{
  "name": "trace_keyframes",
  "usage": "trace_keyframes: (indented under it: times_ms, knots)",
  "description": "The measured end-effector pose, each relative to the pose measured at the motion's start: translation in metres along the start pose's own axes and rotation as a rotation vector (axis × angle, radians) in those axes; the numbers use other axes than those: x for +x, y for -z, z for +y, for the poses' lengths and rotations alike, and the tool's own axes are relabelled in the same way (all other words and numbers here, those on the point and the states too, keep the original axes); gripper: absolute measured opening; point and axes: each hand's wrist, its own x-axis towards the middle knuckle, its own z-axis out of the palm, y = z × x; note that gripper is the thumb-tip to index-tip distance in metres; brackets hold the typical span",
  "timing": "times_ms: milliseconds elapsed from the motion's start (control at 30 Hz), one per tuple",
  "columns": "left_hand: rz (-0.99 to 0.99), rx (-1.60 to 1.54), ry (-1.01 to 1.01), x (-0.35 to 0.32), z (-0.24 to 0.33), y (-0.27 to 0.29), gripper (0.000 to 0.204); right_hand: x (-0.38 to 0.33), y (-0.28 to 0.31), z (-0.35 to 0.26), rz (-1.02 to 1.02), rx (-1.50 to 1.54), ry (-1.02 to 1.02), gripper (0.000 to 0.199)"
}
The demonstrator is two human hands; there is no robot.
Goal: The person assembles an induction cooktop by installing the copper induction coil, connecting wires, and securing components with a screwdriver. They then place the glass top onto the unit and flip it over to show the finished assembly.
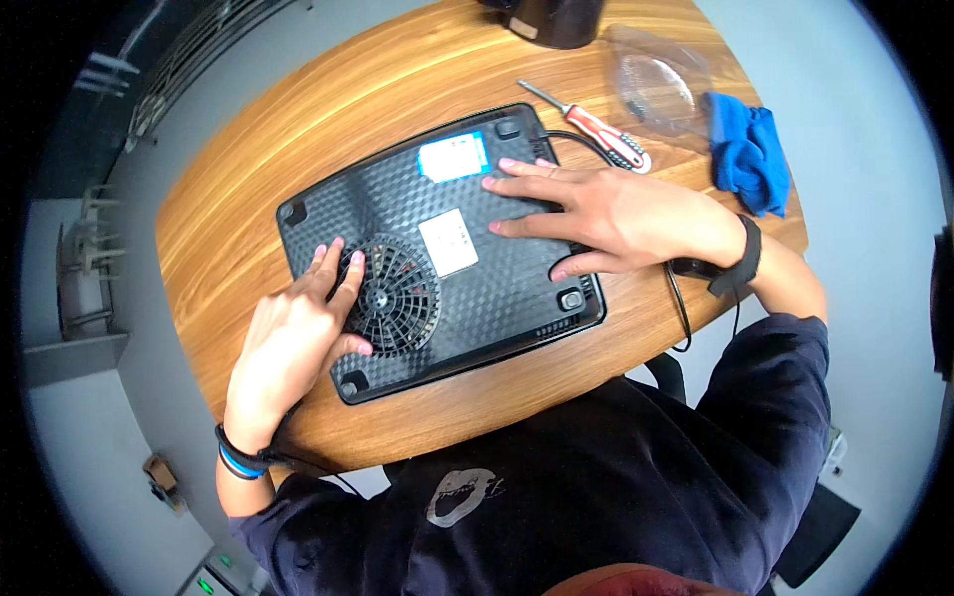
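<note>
A black induction cooker [477, 298] lies upside down on the wooden table, its textured underside facing up. A round slotted fan grille [396, 298] sits in its left part, with a white label near the middle and a blue-and-white one toward the far edge. My left hand [303, 318] rests at the cooker's left side, fingers apart, fingertips touching the underside beside the grille. Across the right side lies my right hand [621, 219], palm down with fingers spread on the underside. Nothing is held in either hand.
Beyond my right hand lies a red-and-white handled screwdriver [601, 134], next to the cooker's black cord [576, 136]. A clear plastic container [656, 84], a blue cloth [747, 154] and a dark cylindrical vessel [556, 20] stand or lie at the table's far right.
</note>
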Motion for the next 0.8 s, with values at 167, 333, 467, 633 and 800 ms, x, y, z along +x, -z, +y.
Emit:
trace_keyframes:
  times_ms: [167,333,467,633,800]
  knots:
    - [0.009,0.015,0.041,0.002,0.008,0.007,0.101,-0.016,0.042,0.037,0.173,0.175,-0.042,0.033]
    - [0.001,0.035,0.047,0.014,0.013,0.019,0.093,-0.091,0.086,0.112,0.086,-0.320,-0.632,0.022]
    - [-0.034,0.060,0.072,0.022,0.015,0.023,0.089,-0.111,0.079,0.150,-0.007,-0.153,-0.607,0.035]
    - [-0.018,0.050,0.132,0.021,0.016,0.013,0.093,-0.088,0.057,0.158,-0.010,0.012,-0.564,0.026]
    - [-0.037,0.082,0.096,0.022,0.017,0.018,0.090,-0.076,0.051,0.152,-0.017,-0.015,-0.497,0.014]
